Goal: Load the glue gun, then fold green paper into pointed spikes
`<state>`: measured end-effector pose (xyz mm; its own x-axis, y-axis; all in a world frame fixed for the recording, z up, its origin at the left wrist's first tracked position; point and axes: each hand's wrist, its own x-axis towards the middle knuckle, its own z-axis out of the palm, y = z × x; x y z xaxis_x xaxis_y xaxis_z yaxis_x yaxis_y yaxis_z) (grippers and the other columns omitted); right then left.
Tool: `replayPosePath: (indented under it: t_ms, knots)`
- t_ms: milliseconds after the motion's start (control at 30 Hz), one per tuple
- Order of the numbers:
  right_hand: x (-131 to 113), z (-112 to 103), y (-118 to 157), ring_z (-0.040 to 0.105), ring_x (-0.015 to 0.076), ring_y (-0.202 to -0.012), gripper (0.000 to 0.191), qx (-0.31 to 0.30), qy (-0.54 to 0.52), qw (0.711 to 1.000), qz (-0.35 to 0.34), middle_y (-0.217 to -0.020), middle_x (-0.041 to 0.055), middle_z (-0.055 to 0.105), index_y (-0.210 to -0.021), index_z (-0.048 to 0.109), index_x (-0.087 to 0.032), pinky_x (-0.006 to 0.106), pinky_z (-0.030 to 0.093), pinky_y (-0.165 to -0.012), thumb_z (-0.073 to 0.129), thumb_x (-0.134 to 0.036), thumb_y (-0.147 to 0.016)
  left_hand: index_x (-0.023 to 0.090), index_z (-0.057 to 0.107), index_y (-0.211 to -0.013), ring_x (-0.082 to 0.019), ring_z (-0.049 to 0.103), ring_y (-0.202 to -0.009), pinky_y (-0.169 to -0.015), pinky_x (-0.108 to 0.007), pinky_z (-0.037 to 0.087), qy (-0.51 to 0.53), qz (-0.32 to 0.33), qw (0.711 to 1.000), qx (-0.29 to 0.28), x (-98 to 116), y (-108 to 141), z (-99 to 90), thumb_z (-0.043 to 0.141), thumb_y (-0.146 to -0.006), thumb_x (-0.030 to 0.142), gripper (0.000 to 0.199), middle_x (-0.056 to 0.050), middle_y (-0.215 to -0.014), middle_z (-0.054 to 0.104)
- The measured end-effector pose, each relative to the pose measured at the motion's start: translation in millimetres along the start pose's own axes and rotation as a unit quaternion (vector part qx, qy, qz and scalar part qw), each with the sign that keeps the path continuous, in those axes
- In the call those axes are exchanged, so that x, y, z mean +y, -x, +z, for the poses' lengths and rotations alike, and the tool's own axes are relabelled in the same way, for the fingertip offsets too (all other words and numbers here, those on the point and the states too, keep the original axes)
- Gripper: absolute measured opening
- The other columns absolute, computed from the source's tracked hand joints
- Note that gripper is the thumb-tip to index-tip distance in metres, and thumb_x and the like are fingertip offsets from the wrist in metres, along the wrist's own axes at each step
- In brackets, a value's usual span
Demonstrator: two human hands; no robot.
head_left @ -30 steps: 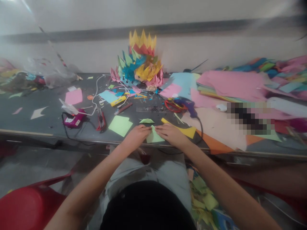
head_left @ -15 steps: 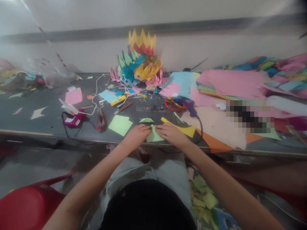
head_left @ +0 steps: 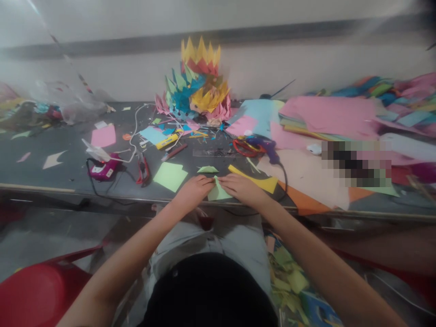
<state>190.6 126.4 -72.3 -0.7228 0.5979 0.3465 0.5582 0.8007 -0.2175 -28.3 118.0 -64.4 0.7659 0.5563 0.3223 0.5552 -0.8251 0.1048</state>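
Note:
Near the table's front edge, a light green sheet of paper (head_left: 219, 192) with folds at its top lies between my two hands. My left hand (head_left: 200, 184) is closed on its left side, fingertips at the folded top. From the right, my right hand (head_left: 237, 183) presses its closed fingers on the same paper. Just beyond the fingertips sits a small folded green paper piece (head_left: 207, 169). More light green square sheets (head_left: 170, 177) lie left of my left hand, and a yellow paper strip (head_left: 259, 180) is beside my right hand. The fingers partly hide the folds.
Red-handled pliers (head_left: 143, 170) and a magenta box with a cord (head_left: 102, 170) lie to the left. A blue glue gun (head_left: 269, 149) trails its cord on the right. Paper crowns (head_left: 200, 95) stand at the back, and pink sheets (head_left: 330, 116) are stacked at right.
The view has shifted very slightly. Both hands stay on the green paper, their fingers in nearly the same position.

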Motion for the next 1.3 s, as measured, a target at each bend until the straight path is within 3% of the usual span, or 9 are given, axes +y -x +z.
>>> replayPosePath:
  t_ms: [533,800,1000,1300]
  knots:
    - [5,1,2,0.058,0.0186,-0.105,0.031,-0.013,-0.034,0.999,-0.024,-0.112,0.0090,0.066,-0.107,0.065,-0.018,0.041,0.047,-0.092,0.038,-0.023,-0.092,0.014,0.060,-0.107,-0.020,0.056,-0.098,-0.086,-0.034,0.048,-0.009,-0.003,1.000,0.001,0,0,-0.9,0.048,-0.088,0.017,0.022,-0.008,-0.114,0.063]
    - [5,2,-1,0.057,0.0193,-0.105,0.032,-0.006,-0.023,0.999,-0.033,-0.108,0.0070,0.068,-0.107,0.065,-0.017,0.040,0.047,-0.092,0.037,-0.022,-0.093,0.015,0.060,-0.098,-0.020,0.053,-0.110,-0.090,-0.036,0.046,0.007,-0.013,1.000,0.007,0,-7,-2.1,0.044,-0.090,0.021,0.019,-0.009,-0.112,0.063]
    - [-8,-8,-10,0.060,0.0203,-0.088,0.026,-0.015,0.031,0.999,0.012,-0.102,0.0062,0.070,-0.097,0.070,-0.017,0.037,0.048,-0.081,0.046,-0.022,-0.088,0.015,0.060,-0.098,-0.021,0.056,-0.103,-0.086,-0.036,0.047,-0.009,-0.017,1.000,-0.011,1,-11,-7.4,0.046,-0.088,0.022,0.018,-0.008,-0.108,0.064]
    - [-26,-25,11,0.060,0.0165,-0.072,0.024,0.023,0.045,0.994,0.092,-0.082,0.0018,0.073,-0.072,0.071,-0.020,0.031,0.045,-0.074,0.050,-0.016,-0.082,0.015,0.056,-0.106,-0.023,0.051,-0.112,-0.090,-0.037,0.044,-0.017,-0.051,0.998,-0.021,12,-7,-9.9,0.049,-0.086,0.027,0.025,-0.009,-0.119,0.060]
